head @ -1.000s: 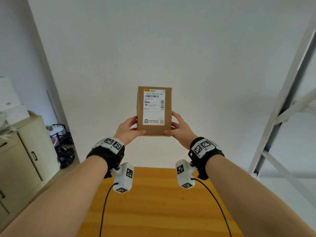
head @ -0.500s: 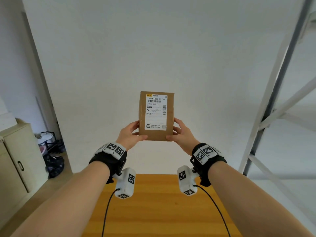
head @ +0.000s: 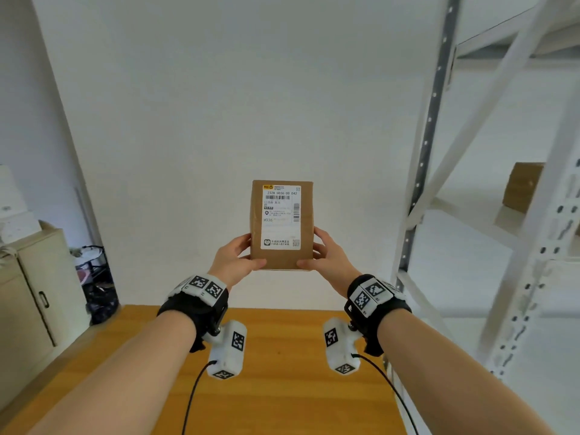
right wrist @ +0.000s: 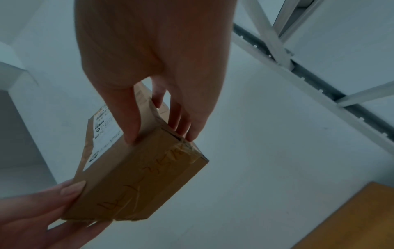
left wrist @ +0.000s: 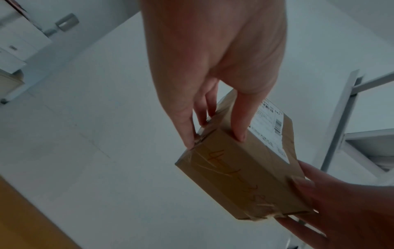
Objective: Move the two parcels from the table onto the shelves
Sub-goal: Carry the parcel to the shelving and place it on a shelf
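Observation:
A brown cardboard parcel (head: 281, 226) with a white shipping label is held upright in the air above the far end of the wooden table (head: 282, 387). My left hand (head: 233, 262) grips its lower left edge and my right hand (head: 326, 262) grips its lower right edge, thumbs on the front face. The left wrist view shows the parcel (left wrist: 245, 176) from below, orange handwriting on its taped underside, my left hand (left wrist: 215, 128) pinching one end. In the right wrist view my right hand (right wrist: 160, 131) pinches the other end of the parcel (right wrist: 136, 176). A second brown parcel (head: 522, 186) sits on the white shelves (head: 508, 221) at the right.
White metal shelf uprights and diagonal braces (head: 430, 120) rise close on the right. A beige cabinet (head: 28, 293) stands at the left, with a black wire basket (head: 94, 262) and dark bags beside it. A white wall fills the space ahead.
The view has swung right, bringing the shelves and the parcel on them into sight. Both hands keep the same hold on the parcel, which stays near the centre.

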Available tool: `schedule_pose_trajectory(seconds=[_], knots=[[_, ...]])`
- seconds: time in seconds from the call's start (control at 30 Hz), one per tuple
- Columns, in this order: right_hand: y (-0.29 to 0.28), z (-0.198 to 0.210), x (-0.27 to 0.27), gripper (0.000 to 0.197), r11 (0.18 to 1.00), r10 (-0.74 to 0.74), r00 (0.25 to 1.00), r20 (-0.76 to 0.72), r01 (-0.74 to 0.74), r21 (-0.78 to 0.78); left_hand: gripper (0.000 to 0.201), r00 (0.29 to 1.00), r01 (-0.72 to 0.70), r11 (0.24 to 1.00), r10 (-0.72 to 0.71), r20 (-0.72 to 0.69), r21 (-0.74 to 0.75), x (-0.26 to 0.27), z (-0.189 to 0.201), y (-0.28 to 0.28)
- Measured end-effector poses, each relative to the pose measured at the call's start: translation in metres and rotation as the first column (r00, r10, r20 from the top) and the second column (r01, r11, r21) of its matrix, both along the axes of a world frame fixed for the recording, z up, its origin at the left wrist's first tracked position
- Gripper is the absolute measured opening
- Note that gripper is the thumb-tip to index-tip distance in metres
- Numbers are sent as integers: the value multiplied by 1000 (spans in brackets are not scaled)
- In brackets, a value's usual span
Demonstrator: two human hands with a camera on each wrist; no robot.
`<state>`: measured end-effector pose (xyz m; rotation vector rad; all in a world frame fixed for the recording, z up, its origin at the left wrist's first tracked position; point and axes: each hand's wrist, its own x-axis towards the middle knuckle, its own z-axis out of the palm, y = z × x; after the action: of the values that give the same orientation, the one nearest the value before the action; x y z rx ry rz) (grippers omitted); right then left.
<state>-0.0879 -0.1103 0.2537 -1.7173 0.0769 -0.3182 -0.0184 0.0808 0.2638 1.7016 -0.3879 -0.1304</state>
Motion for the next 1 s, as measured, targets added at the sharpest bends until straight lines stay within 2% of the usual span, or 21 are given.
schedule_pose_trajectory(seconds=[0.13,0.27,0.43,0.77,1.0], knots=[[-24,-12,-52,85,999,38,999,-22,-39,-35,72,998,-59,998,59,-23,-5,-61,-16,-23],[-43,-21,-105,84,996,77,995,-58,-80,-46,72,993,-112,991,114,-28,67,-122,-25,-39],[-62,-27,-153,85,996,81,994,-70,-84,-43,74,991,-119,991,123,-58,67,-174,-29,-54],[-74,-47,-243,87,997,80,990,-112,-81,0,77,993,-71,992,80,-86,104,-254,-48,-66],[-69,-71,-330,88,999,38,985,-168,-36,17,79,992,21,992,-6,-124,124,-327,-71,-63]])
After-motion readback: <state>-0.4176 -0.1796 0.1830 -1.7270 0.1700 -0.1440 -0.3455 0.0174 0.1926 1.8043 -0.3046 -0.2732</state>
